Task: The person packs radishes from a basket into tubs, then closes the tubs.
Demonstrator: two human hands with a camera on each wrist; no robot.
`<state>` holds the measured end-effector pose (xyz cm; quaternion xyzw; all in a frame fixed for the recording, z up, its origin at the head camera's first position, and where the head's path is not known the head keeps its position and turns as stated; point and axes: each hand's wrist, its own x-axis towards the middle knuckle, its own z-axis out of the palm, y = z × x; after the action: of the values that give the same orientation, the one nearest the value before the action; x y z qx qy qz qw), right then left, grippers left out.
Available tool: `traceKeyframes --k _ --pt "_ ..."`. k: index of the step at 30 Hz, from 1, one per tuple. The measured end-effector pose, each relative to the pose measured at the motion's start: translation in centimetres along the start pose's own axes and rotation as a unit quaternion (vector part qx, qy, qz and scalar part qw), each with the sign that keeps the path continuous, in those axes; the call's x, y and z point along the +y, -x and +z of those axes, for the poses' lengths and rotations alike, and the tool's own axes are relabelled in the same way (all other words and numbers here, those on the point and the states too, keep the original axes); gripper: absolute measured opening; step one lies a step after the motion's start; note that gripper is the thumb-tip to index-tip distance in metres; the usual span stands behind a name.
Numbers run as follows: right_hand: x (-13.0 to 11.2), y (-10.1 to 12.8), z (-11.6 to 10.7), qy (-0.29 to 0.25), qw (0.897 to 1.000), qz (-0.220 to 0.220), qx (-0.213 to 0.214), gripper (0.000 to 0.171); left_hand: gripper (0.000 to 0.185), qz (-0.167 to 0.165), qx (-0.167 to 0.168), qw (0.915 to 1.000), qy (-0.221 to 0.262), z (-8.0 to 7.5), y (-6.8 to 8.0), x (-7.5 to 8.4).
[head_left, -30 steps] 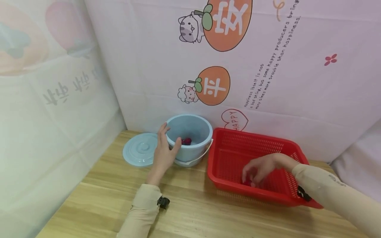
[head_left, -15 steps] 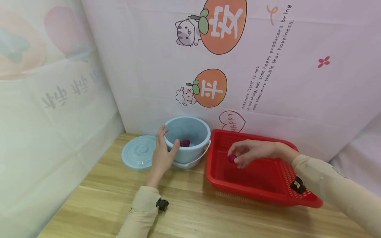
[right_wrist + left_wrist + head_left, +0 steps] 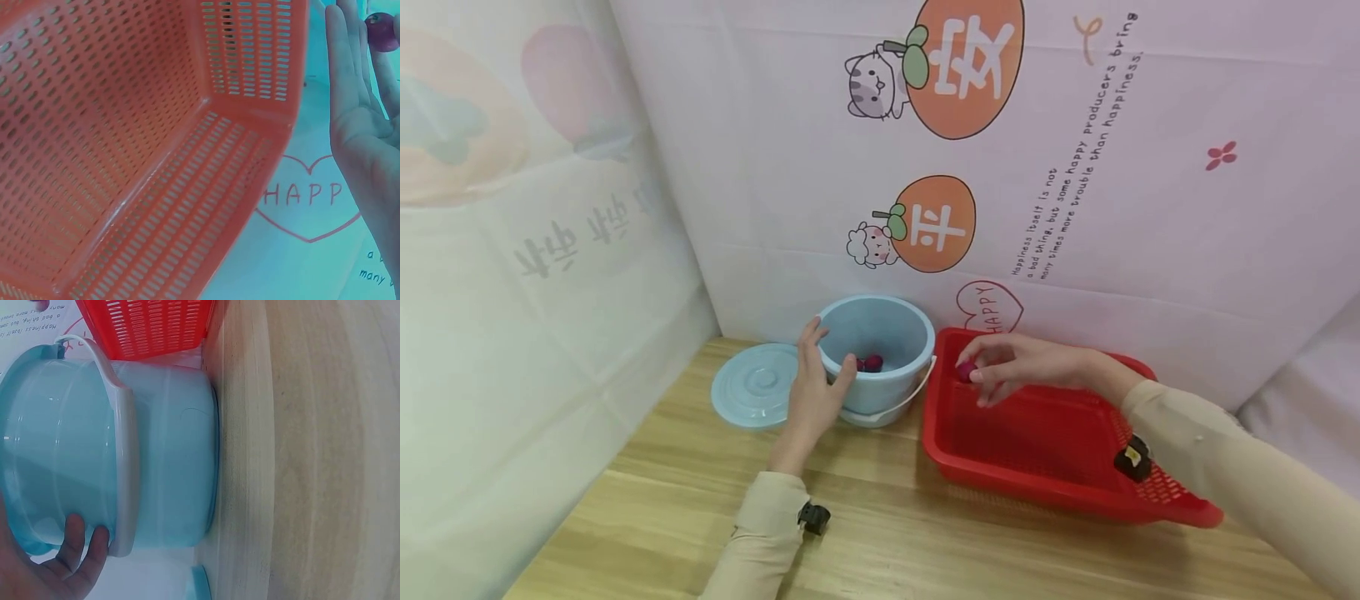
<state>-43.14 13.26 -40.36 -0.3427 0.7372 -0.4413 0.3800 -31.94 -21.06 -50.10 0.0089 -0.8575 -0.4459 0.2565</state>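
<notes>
1. On the wooden worktop (image 3: 880, 533), the red basket (image 3: 1060, 467) stands at the right, just beside the pale blue bucket (image 3: 880, 350); whether the two touch cannot be told.
2. Bucket: upright and uncovered, its white handle (image 3: 898, 402) hanging down the front. Two dark red fruits (image 3: 871, 362) lie inside it, partly hidden by the rim.
3. Lid (image 3: 756, 385): flat on the worktop, just left of the bucket, behind the left hand.
4. Left hand (image 3: 812, 387): set against the bucket's left side, thumb (image 3: 844, 375) hooked over the near rim, fingers reaching up along the outer wall. The left wrist view shows fingertips (image 3: 84, 540) curled at the rim band. Forearm lies along the worktop, sleeve to the wrist.
5. Right hand (image 3: 1011, 367): raised above the basket's rear left corner, near the bucket's rim but apart from it. Arm extends from the right across the basket, wrist roughly level.
6. Small red fruit (image 3: 965, 370): pinched between the right thumb and fingertips, held in the air over the basket's left wall. The right wrist view shows it (image 3: 381, 31) at the fingertips, other fingers fairly straight.
</notes>
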Motion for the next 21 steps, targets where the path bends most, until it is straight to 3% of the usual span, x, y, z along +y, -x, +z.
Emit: traceKeyframes --k 11,21 --pt "-2.2 -2.5 0.8 0.0 0.999 -0.029 0.041 0.037 0.074 0.007 0.002 1.0 -0.003 0.1 -0.1 0.0" --pt "-3.2 -5.5 1.7 -0.004 0.997 -0.008 0.081 0.042 0.078 0.01 0.004 0.9999 0.005 0.2 -0.1 -0.2"
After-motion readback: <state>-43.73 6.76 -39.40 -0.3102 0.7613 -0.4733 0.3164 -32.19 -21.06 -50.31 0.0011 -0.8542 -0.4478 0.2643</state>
